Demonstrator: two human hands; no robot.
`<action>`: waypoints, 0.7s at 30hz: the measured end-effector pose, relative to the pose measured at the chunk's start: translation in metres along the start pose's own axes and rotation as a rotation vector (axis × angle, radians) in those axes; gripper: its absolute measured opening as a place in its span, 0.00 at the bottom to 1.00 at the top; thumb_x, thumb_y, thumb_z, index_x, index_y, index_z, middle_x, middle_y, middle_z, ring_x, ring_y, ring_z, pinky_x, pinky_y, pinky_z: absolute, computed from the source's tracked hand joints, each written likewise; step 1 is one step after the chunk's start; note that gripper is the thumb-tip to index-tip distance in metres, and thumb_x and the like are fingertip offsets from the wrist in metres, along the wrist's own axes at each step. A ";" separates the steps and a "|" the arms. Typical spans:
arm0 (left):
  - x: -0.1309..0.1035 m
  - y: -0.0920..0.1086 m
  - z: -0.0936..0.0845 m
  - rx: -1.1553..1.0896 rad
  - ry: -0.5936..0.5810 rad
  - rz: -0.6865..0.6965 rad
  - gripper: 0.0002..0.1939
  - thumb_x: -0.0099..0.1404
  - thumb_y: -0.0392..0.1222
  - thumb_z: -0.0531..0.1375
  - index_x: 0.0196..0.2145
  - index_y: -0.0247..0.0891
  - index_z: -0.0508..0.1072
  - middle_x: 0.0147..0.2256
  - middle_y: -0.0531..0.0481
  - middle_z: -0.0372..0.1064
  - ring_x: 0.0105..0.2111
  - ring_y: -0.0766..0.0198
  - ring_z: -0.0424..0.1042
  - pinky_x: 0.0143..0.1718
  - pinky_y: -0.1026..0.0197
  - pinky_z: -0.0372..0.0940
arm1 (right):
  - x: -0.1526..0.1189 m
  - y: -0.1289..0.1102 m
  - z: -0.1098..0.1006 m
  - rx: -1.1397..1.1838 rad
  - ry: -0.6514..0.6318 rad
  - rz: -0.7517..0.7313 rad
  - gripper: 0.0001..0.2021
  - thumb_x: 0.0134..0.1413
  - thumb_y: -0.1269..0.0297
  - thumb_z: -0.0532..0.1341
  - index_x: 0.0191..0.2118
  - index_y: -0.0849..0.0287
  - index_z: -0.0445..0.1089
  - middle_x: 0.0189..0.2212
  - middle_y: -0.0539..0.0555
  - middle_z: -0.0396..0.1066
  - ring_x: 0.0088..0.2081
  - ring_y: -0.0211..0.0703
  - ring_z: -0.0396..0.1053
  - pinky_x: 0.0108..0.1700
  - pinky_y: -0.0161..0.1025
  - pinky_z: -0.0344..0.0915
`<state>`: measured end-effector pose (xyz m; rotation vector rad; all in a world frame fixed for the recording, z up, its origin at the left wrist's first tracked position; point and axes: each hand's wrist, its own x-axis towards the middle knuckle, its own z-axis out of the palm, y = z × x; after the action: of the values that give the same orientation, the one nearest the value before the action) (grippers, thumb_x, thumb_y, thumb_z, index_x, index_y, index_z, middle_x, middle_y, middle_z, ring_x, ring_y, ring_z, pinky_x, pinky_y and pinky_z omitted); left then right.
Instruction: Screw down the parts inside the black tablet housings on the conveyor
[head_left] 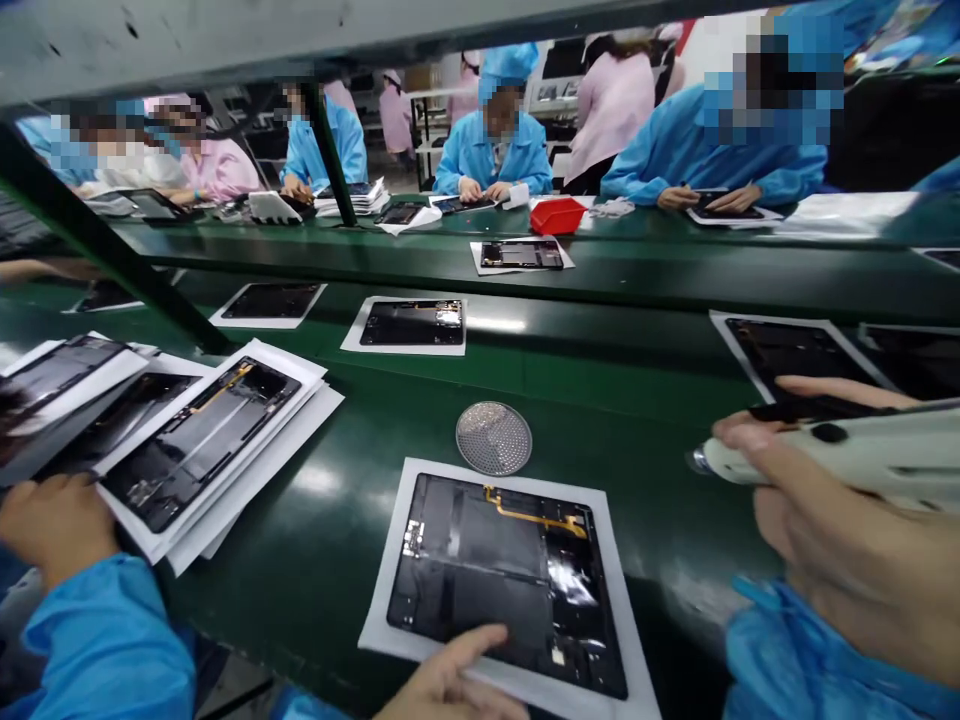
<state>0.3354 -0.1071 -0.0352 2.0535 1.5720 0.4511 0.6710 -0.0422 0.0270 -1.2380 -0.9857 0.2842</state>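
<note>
Head: dish (507,460) holds tiny parts (486,417); right grip (825,540) clasps screwdriver (862,455), left grip (450,688) spread on tablet (491,575).

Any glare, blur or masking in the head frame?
Head view: white glare on the near device panel, paler sheen on the green bench; head view: right hand looks slightly soft; head view: background workers have pixelated faces.

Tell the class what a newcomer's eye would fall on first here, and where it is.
Probably the dark panel on its white sheet, front and centre, with the left hand at its near edge. Next, the pale handheld tool in the right hand at far right. Then the round perforated dish just beyond the sheet, and the red bin on the far bench.
</note>
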 end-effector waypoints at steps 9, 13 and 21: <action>0.089 0.043 0.028 0.268 -0.300 0.709 0.08 0.68 0.35 0.57 0.38 0.33 0.76 0.33 0.39 0.74 0.33 0.54 0.73 0.32 0.52 0.70 | -0.006 0.046 0.034 0.009 -0.237 0.375 0.20 0.45 0.62 0.73 0.46 0.55 0.73 0.38 0.56 0.75 0.42 0.53 0.73 0.47 0.56 0.70; 0.130 0.012 0.029 0.506 -0.127 0.974 0.09 0.69 0.31 0.54 0.36 0.28 0.74 0.34 0.36 0.73 0.32 0.54 0.71 0.32 0.53 0.67 | -0.019 0.046 0.052 0.069 -0.281 0.343 0.17 0.51 0.62 0.70 0.47 0.54 0.71 0.29 0.51 0.73 0.35 0.47 0.72 0.47 0.53 0.70; 0.148 -0.023 0.044 0.314 0.018 0.962 0.08 0.68 0.29 0.55 0.33 0.30 0.73 0.30 0.45 0.68 0.31 0.57 0.67 0.31 0.55 0.65 | -0.045 0.038 0.106 0.221 -0.321 0.297 0.11 0.56 0.72 0.64 0.44 0.53 0.71 0.23 0.47 0.69 0.29 0.41 0.68 0.41 0.49 0.69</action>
<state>0.3826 0.0314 -0.0909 2.9796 0.5718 0.5634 0.5767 0.0111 -0.0288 -1.1528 -1.0083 0.8234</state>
